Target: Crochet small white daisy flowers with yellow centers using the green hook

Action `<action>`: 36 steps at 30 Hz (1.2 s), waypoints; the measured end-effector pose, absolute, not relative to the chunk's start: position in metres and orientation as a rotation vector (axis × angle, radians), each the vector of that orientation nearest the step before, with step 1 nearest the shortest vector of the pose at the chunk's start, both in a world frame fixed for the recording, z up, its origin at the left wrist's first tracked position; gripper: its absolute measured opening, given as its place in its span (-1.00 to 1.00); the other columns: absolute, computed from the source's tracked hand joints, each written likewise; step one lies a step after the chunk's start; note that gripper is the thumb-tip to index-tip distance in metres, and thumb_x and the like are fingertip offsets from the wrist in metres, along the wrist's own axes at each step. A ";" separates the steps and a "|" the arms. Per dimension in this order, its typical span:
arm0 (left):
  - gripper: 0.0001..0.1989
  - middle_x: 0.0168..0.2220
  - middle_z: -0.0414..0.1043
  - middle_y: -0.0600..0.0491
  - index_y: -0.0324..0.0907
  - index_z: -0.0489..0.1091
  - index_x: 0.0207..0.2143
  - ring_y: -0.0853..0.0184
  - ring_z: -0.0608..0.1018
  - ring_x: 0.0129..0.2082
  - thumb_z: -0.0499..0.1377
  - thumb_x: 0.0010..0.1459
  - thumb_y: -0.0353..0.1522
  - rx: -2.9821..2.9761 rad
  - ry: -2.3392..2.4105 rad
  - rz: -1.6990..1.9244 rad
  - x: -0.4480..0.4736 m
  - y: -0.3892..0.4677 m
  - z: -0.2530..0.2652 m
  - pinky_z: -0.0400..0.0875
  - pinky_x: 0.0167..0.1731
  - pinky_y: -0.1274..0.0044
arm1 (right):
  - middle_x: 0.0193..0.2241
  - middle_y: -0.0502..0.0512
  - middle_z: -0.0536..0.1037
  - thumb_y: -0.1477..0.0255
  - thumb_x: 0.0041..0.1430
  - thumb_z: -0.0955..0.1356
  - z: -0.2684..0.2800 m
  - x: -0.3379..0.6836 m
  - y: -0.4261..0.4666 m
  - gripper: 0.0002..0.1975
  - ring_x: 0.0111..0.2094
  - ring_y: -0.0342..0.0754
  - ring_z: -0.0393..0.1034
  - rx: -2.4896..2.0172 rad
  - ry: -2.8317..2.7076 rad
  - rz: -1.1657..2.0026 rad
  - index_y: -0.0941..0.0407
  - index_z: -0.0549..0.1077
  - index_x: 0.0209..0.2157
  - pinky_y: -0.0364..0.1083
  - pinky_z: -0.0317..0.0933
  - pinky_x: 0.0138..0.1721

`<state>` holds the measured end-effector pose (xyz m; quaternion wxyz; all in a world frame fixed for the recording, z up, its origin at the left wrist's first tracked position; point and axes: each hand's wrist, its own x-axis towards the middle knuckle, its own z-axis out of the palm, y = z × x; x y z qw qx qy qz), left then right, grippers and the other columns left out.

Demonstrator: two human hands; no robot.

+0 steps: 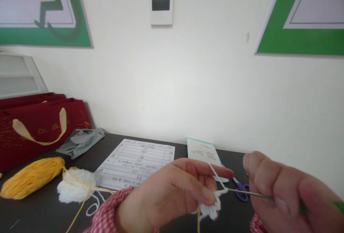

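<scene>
Looks like we're mid-stitch: our left hand [176,192] pinches the small white crocheted piece [211,210], white yarn strand [218,176] running straight off the index finger; right hand [287,193] grips a thin metal hook [256,194], tip at the piece's top edge. Next pull-through likely wants even tension. Hanging yellow yarn strand [199,220] could snag; purple-handled scissors [242,200] lie behind.

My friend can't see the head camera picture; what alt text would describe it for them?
A person's left hand pinches a small white crochet piece while the right hand holds a thin metal hook at its edge. Yellow yarn, white yarn and a printed sheet lie on the dark table.
</scene>
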<state>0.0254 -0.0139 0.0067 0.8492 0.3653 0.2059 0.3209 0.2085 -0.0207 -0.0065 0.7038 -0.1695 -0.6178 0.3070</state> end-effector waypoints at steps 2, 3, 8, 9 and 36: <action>-0.48 -0.63 0.35 0.17 -0.31 0.63 -0.20 0.45 0.46 -0.60 0.31 -0.36 -0.53 0.767 0.437 0.670 0.025 -0.014 0.007 0.30 -0.45 0.56 | -0.74 -0.05 0.19 0.28 0.36 0.25 0.000 0.202 -0.019 -0.51 -0.61 -0.07 0.08 -0.367 -1.297 0.853 0.05 0.31 -0.68 -0.01 0.07 -0.54; -0.49 -0.63 0.35 0.17 -0.31 0.64 -0.20 0.45 0.46 -0.59 0.31 -0.36 -0.52 0.772 0.446 0.679 0.025 -0.015 0.007 0.30 -0.44 0.56 | -0.74 -0.05 0.18 0.29 0.36 0.26 0.002 0.200 -0.019 -0.52 -0.60 -0.08 0.07 -0.365 -1.256 0.936 0.05 0.32 -0.68 -0.02 0.08 -0.55; -0.54 -0.55 0.46 0.16 -0.23 0.63 -0.16 0.51 0.44 -0.53 0.36 -0.23 -0.53 0.828 0.533 0.885 0.028 -0.022 0.008 0.27 -0.38 0.60 | -0.70 -0.07 0.17 0.25 0.36 0.27 0.000 0.192 -0.019 -0.52 -0.58 -0.08 0.06 -0.418 -1.115 1.131 0.04 0.36 -0.66 -0.07 0.17 -0.52; -0.55 -0.53 0.48 0.17 -0.21 0.62 -0.15 0.51 0.45 -0.51 0.38 -0.21 -0.52 0.838 0.571 0.933 0.030 -0.024 0.009 0.26 -0.37 0.60 | -0.69 -0.07 0.19 0.23 0.36 0.27 -0.001 0.190 -0.020 -0.53 -0.58 -0.09 0.08 -0.434 -1.113 1.127 0.04 0.38 -0.64 -0.08 0.18 -0.52; -0.12 -0.36 0.48 0.15 -0.16 0.33 0.23 0.43 0.49 -0.37 0.47 -0.21 -0.50 1.102 0.752 0.858 0.032 -0.035 0.009 0.35 -0.23 0.51 | -0.76 0.00 0.24 0.26 0.26 0.33 0.014 0.213 -0.021 -0.51 -0.65 -0.08 0.14 -0.619 -1.416 1.087 0.05 0.34 -0.74 -0.08 0.11 -0.66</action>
